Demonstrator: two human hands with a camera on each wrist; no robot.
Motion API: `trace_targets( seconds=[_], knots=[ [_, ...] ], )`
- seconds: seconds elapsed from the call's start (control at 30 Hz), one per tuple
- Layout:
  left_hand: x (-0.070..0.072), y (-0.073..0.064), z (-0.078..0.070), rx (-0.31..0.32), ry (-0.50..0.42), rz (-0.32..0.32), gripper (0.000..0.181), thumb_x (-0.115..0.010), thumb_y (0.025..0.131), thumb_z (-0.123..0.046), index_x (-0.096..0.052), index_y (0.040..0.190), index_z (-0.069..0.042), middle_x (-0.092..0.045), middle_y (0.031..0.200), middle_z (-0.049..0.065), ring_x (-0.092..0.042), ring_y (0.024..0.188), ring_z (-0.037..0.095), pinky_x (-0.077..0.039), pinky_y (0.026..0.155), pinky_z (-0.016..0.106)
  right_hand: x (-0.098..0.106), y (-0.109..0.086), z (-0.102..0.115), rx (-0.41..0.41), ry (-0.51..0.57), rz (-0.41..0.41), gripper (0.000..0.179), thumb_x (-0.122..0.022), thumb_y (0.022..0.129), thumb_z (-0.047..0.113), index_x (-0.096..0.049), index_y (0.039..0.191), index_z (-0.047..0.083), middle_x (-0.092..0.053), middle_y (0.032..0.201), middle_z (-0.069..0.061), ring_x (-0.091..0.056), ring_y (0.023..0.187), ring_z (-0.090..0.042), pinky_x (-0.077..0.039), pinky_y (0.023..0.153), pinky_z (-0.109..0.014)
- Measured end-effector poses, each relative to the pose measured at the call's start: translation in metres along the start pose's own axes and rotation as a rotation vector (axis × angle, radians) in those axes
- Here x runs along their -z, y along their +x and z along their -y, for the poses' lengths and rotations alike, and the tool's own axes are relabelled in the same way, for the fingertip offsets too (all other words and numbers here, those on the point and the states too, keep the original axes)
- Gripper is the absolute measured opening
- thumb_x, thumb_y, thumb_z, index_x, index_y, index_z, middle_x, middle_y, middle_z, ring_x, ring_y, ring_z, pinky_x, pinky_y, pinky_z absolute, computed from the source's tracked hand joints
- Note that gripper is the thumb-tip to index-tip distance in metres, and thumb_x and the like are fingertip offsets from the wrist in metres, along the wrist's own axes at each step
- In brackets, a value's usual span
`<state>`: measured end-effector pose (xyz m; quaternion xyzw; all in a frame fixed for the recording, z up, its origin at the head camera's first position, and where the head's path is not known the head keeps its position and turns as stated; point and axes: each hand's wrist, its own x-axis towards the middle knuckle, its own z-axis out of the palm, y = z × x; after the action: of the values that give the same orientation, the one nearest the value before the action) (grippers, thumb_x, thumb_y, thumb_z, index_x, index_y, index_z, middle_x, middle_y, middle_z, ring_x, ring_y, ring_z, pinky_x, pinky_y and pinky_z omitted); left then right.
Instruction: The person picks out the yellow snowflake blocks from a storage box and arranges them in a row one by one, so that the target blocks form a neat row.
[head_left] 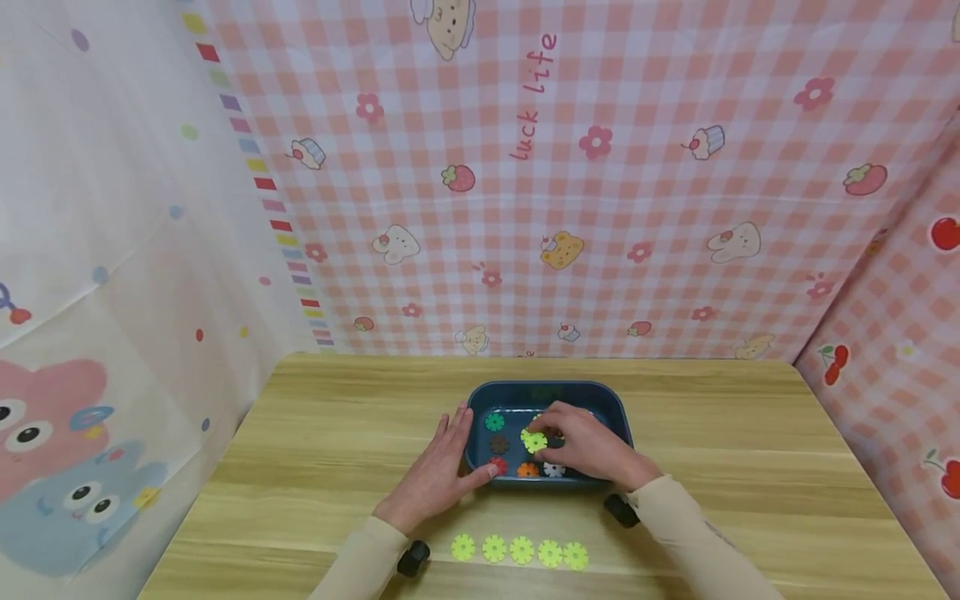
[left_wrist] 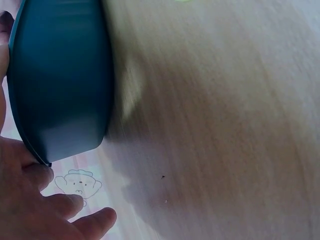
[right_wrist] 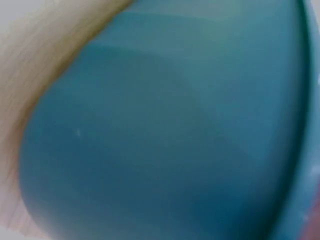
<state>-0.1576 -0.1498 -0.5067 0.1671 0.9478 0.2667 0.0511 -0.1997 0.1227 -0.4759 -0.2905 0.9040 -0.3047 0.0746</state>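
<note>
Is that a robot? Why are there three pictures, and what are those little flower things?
No, it's a person! The left grip, a bare hand, rests against the side of a blue tray. The right grip, the other bare hand, pinches a yellow-green flower piece.

The big picture comes from a camera on the person's head, looking forward and down. The other two come from wrist cameras: the left shows fingers, tray and wooden table; the right shows mostly the tray's side, very close.

Five yellow-green pieces lie in a row on the table, nearer the person than the tray. Inside the tray are green, brown, red, orange and white ones.
</note>
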Motion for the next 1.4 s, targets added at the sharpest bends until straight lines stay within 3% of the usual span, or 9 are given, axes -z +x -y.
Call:
trace_targets(
  seconds=[0.27, 0.47, 0.97, 1.13, 1.4],
  knots=[
    [0.000, 0.000, 0.001, -0.001, -0.001, -0.002, 0.099, -0.058, 0.099, -0.063, -0.015, 0.166, -0.006, -0.009, 0.173, 0.011, -0.011, 0.157, 0.043, -0.025, 0.122, 0.058, 0.009, -0.018, 0.000, 0.058, 0.031, -0.062, 0.029, -0.081, 0.092, 0.020, -0.075, 0.119, 0.011, -0.062, 0.105, 0.007, -0.065, 0.097, -0.025, -0.057, 0.083, -0.037],
    [-0.001, 0.000, 0.001, -0.005, -0.006, -0.007, 0.098, -0.059, 0.099, -0.062, -0.016, 0.166, -0.005, -0.009, 0.173, 0.012, -0.011, 0.157, 0.043, -0.024, 0.122, 0.059, 0.014, -0.030, 0.001, 0.081, 0.050, -0.079, 0.027, -0.081, 0.092, 0.019, -0.074, 0.118, 0.012, -0.063, 0.109, 0.005, -0.065, 0.098, -0.024, -0.058, 0.085, -0.044],
    [-0.001, 0.000, -0.001, -0.019, 0.005, -0.011, 0.098, -0.058, 0.099, -0.063, -0.016, 0.166, -0.004, -0.009, 0.173, 0.012, -0.011, 0.157, 0.043, -0.025, 0.122, 0.058, 0.016, -0.066, 0.002, 0.073, 0.040, -0.105, 0.025, -0.083, 0.090, 0.027, -0.074, 0.111, 0.017, -0.062, 0.109, 0.009, -0.065, 0.099, -0.019, -0.058, 0.090, -0.041],
    [-0.001, 0.000, -0.001, -0.012, 0.011, -0.003, 0.099, -0.058, 0.098, -0.064, -0.016, 0.166, -0.005, -0.010, 0.173, 0.012, -0.011, 0.157, 0.042, -0.024, 0.122, 0.058, 0.012, -0.078, 0.002, 0.102, 0.029, -0.129, 0.027, -0.085, 0.088, 0.024, -0.073, 0.111, 0.018, -0.063, 0.111, 0.008, -0.066, 0.098, -0.011, -0.060, 0.088, -0.036],
    [0.000, -0.001, -0.002, -0.004, 0.003, -0.008, 0.097, -0.061, 0.099, -0.059, -0.016, 0.166, -0.004, -0.011, 0.173, 0.014, -0.011, 0.157, 0.042, -0.023, 0.123, 0.058, 0.011, -0.097, 0.006, 0.106, 0.032, -0.137, 0.027, -0.088, 0.084, 0.020, -0.074, 0.106, 0.019, -0.063, 0.107, 0.010, -0.061, 0.093, -0.009, -0.058, 0.084, -0.030]
  ],
)
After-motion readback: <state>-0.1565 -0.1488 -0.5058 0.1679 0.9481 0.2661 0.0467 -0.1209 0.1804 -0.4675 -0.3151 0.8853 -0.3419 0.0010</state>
